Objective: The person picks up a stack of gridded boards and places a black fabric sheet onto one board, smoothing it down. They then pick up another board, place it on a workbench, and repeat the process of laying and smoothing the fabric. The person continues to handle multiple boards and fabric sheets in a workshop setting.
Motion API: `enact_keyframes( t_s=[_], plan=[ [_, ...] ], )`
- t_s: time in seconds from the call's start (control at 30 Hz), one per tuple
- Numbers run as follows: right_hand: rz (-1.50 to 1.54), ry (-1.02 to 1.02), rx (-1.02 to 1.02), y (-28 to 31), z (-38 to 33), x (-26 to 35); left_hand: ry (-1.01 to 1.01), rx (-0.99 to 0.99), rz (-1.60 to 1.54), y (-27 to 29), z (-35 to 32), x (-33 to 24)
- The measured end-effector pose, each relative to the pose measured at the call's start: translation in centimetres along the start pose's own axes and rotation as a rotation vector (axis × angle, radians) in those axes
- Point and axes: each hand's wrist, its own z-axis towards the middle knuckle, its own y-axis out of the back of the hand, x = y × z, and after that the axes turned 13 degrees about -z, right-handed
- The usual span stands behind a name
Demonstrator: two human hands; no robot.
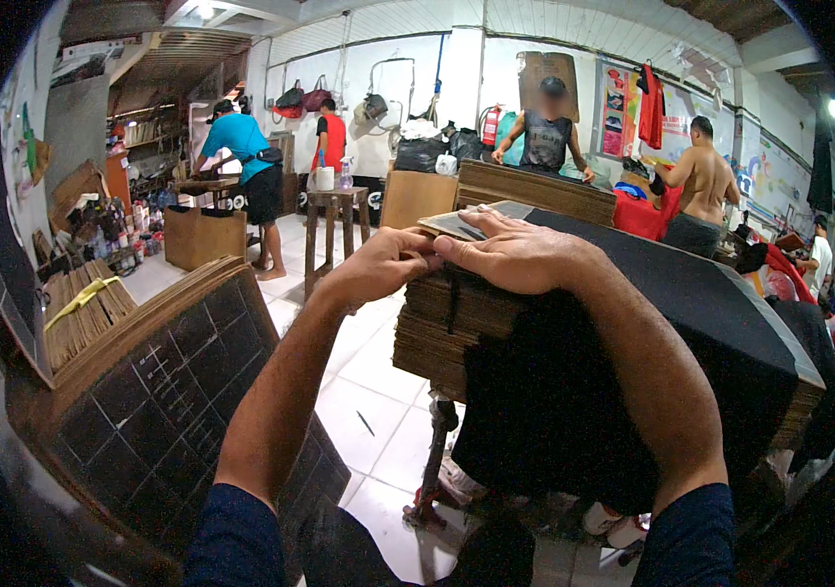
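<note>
In front of me stands a thick stack of brown boards [432, 338] with a dark, grey-edged top sheet [677, 274]. Black cloth [555, 391] hangs down its near side. My left hand [378, 269] is at the stack's near left corner, fingers curled and pressed together at the top edge; what they pinch is hidden. Over the same corner lies my right hand [530, 252], palm down, fingers stretched flat on top, its thumb touching the left fingertips. A pale grey strip [452, 225] shows just beyond the hands.
Dark grid-marked boards [173, 391] lean at the left, beside a bundle of brown sheets [94, 303] with a yellow tie. A wooden stool [334, 201] carries a spray bottle [346, 174]. Another board stack [535, 191] stands beyond mine. Several people work around the room.
</note>
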Motion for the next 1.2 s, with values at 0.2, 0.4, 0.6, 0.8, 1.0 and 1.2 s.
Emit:
enact_keyframes(
  t_s=[0.2,0.4,0.6,0.8,1.0,1.2],
  plan=[
    [0.111,-0.019,0.108,-1.4,0.8,0.8,-0.084,-0.543,-0.150,-0.3,-3.7,1.7],
    [0.381,0.166,-0.382,-1.9,-2.6,-1.8,-0.188,-0.487,-0.176,-2.7,-3.3,2.5],
    [0.219,-0.084,-0.329,-5.7,-4.7,-2.3,-0.088,-0.675,-0.286,-6.1,-1.4,2.6],
    [0.382,-0.060,-0.495,-5.8,-5.1,-2.4,-0.275,-0.885,-0.230,-7.7,-1.0,3.1],
    [0.373,-0.054,-0.577,-5.7,-5.5,-1.6,-0.366,-0.932,-0.272,-8.1,-1.3,3.3],
    [0.365,-0.012,-0.606,-5.9,-5.9,-1.3,-0.457,-0.946,-0.288,-8.5,-1.9,3.8]
  ],
)
